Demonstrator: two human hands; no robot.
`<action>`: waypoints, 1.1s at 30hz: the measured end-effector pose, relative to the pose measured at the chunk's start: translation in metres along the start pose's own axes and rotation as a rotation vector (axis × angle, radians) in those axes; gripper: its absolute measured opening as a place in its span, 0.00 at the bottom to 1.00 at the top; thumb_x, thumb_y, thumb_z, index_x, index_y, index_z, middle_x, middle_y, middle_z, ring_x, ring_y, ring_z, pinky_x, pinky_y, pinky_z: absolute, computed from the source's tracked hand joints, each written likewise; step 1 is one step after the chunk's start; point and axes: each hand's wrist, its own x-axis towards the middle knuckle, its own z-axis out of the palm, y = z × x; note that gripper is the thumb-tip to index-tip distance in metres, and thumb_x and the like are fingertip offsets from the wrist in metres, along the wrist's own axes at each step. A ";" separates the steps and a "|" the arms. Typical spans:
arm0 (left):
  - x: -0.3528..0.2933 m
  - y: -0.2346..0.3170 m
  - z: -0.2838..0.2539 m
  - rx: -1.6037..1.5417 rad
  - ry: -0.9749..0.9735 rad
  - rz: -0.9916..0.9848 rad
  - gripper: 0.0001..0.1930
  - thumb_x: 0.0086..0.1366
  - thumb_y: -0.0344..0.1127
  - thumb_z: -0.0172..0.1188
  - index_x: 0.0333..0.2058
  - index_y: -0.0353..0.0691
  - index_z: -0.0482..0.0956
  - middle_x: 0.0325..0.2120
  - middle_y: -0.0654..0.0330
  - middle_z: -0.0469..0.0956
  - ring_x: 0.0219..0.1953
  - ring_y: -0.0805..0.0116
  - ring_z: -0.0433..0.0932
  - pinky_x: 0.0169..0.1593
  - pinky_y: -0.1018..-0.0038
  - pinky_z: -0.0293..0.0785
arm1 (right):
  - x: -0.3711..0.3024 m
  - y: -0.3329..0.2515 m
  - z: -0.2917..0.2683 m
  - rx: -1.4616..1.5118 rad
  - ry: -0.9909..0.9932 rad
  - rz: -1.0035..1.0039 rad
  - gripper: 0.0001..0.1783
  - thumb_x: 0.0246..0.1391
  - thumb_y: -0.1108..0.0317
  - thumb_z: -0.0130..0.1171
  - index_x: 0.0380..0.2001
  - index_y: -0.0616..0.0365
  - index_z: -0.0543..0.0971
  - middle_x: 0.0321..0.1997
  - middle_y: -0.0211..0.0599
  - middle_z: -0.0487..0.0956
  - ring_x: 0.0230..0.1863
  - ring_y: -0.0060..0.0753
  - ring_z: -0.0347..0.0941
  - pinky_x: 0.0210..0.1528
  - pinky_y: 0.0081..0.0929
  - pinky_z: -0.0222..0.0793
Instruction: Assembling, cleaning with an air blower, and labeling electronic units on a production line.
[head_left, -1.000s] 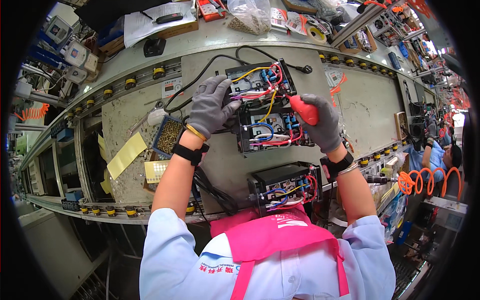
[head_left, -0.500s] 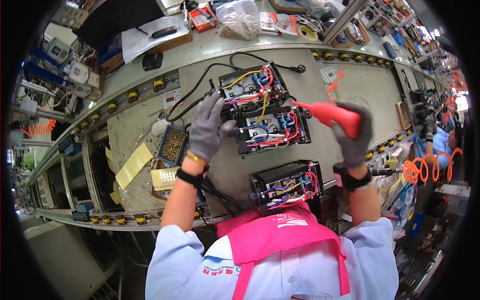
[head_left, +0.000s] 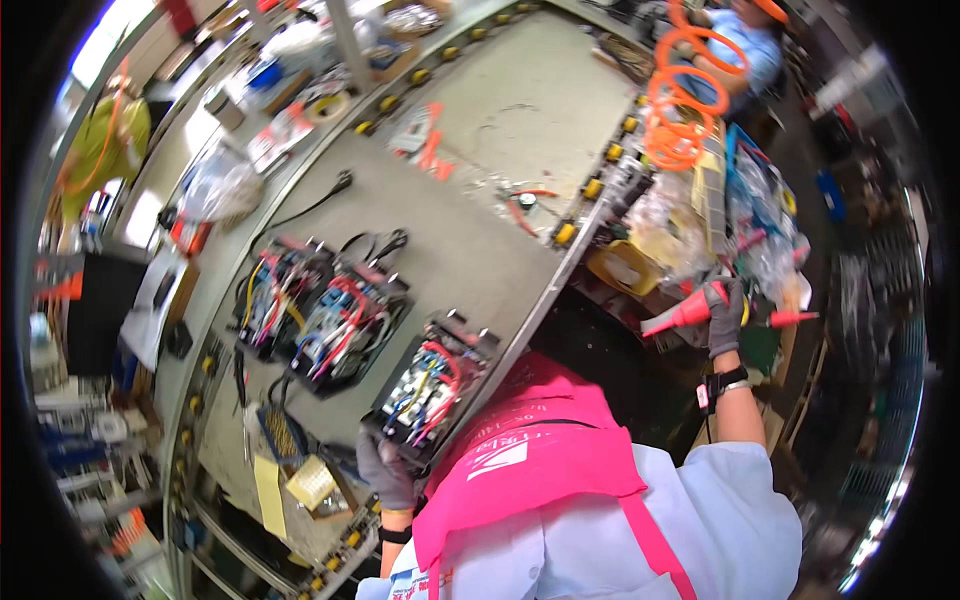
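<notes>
My left hand (head_left: 387, 470), in a grey glove, has its fingers on the near corner of an open black-cased electrical unit (head_left: 432, 385) with red, yellow and blue wires. This unit lies at the workbench's near edge, beside my pink apron. Out to the right, my gloved right hand (head_left: 727, 312) is closed round a red tool (head_left: 685, 312) with a wide body; a pointed red tip shows on the hand's far side. Two more wired units, a left one (head_left: 278, 300) and a right one (head_left: 350, 325), sit side by side farther back. Motion blurs the details.
A box of small brass-coloured parts (head_left: 282, 432) and yellow paper sheets (head_left: 268, 495) lie at the left. Beyond the bench's right edge are plastic bags (head_left: 765, 200) and a yellow container (head_left: 625, 267). An orange coiled hose (head_left: 685, 95) hangs near a co-worker in blue (head_left: 745, 50).
The view has swung to the right. My left hand has left the back units for the near one. My right hand has carried the red tool off the bench to the right.
</notes>
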 end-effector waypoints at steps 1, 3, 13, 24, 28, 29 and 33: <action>0.000 -0.001 0.001 0.085 0.045 -0.044 0.24 0.68 0.51 0.46 0.42 0.29 0.71 0.27 0.52 0.71 0.29 0.60 0.70 0.38 0.67 0.68 | 0.001 0.024 -0.021 -0.032 0.037 0.107 0.16 0.45 0.67 0.68 0.36 0.56 0.73 0.37 0.28 0.72 0.38 0.22 0.67 0.46 0.22 0.66; 0.001 -0.005 0.000 0.202 0.052 -0.015 0.22 0.69 0.49 0.45 0.42 0.30 0.71 0.28 0.51 0.72 0.30 0.60 0.70 0.39 0.67 0.68 | 0.007 0.061 -0.055 -0.280 0.086 0.151 0.17 0.44 0.65 0.70 0.34 0.56 0.73 0.33 0.30 0.74 0.35 0.21 0.68 0.42 0.24 0.68; 0.001 0.004 0.013 0.106 0.172 -0.473 0.19 0.70 0.42 0.47 0.51 0.33 0.69 0.32 0.59 0.75 0.34 0.69 0.73 0.40 0.74 0.71 | 0.079 0.168 -0.106 -0.647 -0.038 0.495 0.25 0.38 0.54 0.71 0.36 0.56 0.73 0.37 0.43 0.77 0.40 0.43 0.74 0.45 0.39 0.69; 0.002 0.018 0.016 0.357 0.217 -0.114 0.16 0.69 0.42 0.48 0.43 0.35 0.74 0.26 0.51 0.77 0.29 0.61 0.77 0.36 0.68 0.72 | 0.054 0.134 -0.020 -0.344 0.047 -0.001 0.17 0.55 0.66 0.59 0.47 0.58 0.74 0.43 0.36 0.78 0.47 0.33 0.72 0.52 0.29 0.68; 0.009 0.018 0.015 0.369 0.215 -0.133 0.15 0.69 0.42 0.47 0.45 0.38 0.74 0.27 0.48 0.77 0.31 0.53 0.78 0.37 0.65 0.72 | -0.025 0.037 0.116 0.047 -0.745 -0.088 0.21 0.49 0.72 0.58 0.49 0.58 0.72 0.39 0.30 0.75 0.40 0.26 0.71 0.48 0.25 0.68; 0.012 0.017 0.013 0.352 0.182 -0.160 0.16 0.69 0.43 0.48 0.46 0.39 0.74 0.29 0.47 0.78 0.32 0.50 0.78 0.38 0.64 0.72 | -0.045 0.011 0.144 0.074 -0.914 -0.152 0.23 0.47 0.70 0.59 0.49 0.58 0.72 0.37 0.32 0.75 0.36 0.26 0.72 0.44 0.26 0.70; 0.017 0.012 0.016 0.297 0.181 -0.176 0.16 0.69 0.44 0.48 0.47 0.39 0.73 0.31 0.44 0.78 0.35 0.45 0.78 0.38 0.61 0.72 | -0.107 -0.062 0.244 0.163 -1.466 0.208 0.32 0.43 0.66 0.65 0.54 0.56 0.69 0.40 0.40 0.78 0.39 0.31 0.76 0.43 0.30 0.72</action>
